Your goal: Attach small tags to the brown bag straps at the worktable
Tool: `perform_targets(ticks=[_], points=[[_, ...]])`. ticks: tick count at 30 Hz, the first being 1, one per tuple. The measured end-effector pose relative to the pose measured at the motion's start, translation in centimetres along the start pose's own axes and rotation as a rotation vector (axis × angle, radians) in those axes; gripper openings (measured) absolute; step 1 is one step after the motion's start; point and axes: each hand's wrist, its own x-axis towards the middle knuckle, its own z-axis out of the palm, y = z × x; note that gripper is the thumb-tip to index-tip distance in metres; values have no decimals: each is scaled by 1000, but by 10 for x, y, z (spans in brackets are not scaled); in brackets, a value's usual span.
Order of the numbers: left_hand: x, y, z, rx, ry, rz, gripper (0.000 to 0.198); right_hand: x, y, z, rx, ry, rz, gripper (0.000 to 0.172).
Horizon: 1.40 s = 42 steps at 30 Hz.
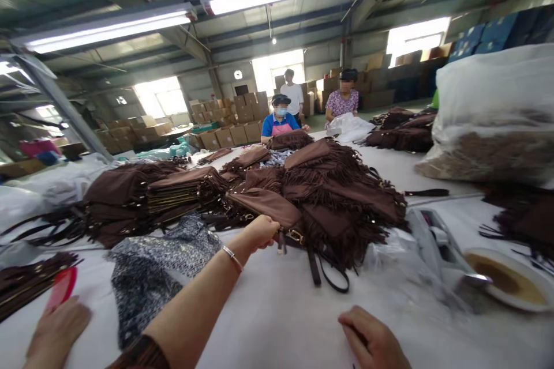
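My left hand, with a bracelet at the wrist, reaches out and grips the near edge of a brown fringed bag at the front of a heap. The bag has a zip, a gold-coloured clasp and a dark strap hanging onto the table. My right hand rests low over the white tabletop, apart from the bags. Its fingers are curled, and whatever lies inside them is hidden. Left of my forearm lies a crumpled black-and-white patterned cloth.
Another hand, seemingly a co-worker's, holds a red comb at lower left. Stacked brown bags stand at left. A tape dispenser, a bowl and a large plastic sack are at right. Co-workers are across the table.
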Motion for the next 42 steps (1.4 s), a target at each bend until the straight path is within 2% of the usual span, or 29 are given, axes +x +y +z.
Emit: perform_targets(ticks=[3,6,9,12,15,17,18,21,24,28,31,33,35,37,39,40,42], points=[[-20,-19,19,11,29,-9,24,14,-15,3,128,-13,64,23],[-32,-41,32,47,189,-17,14,34,-31,5,119,17,27,21],[-36,-66,40,128,371,-42,11,61,-43,8,0,32,-53,23],[-37,-87,48,202,444,-31,15,98,-50,16,-245,-31,-82,29],[-36,-97,57,224,425,13,17,132,-57,32,-439,-133,-72,32],[-35,-98,60,199,390,32,9,148,-61,45,-497,-162,-43,31],[-35,-97,59,171,366,40,6,153,-62,50,-526,-164,-21,31],[-33,-89,49,33,267,74,19,161,-64,62,-572,-136,31,33],[-35,-78,32,-156,181,117,29,164,-63,61,-534,-105,15,27],[-46,-65,14,-411,108,137,35,168,-72,44,-383,-59,-34,12],[-61,-62,12,-538,65,97,36,161,-85,25,-192,-59,-47,27],[-74,-66,20,-584,24,54,36,146,-90,13,88,-67,48,32],[-89,-74,36,-639,-30,-12,41,123,-86,4,411,-103,207,35],[-104,-83,59,-741,-90,-127,43,94,-73,0,563,-154,354,30],[-117,-93,83,-861,-143,-282,37,59,-58,1,476,-164,416,19],[-122,-97,93,-915,-166,-352,31,42,-51,2,373,-137,381,16],[-129,-103,108,-988,-192,-439,20,11,-42,2,147,-47,197,21]])
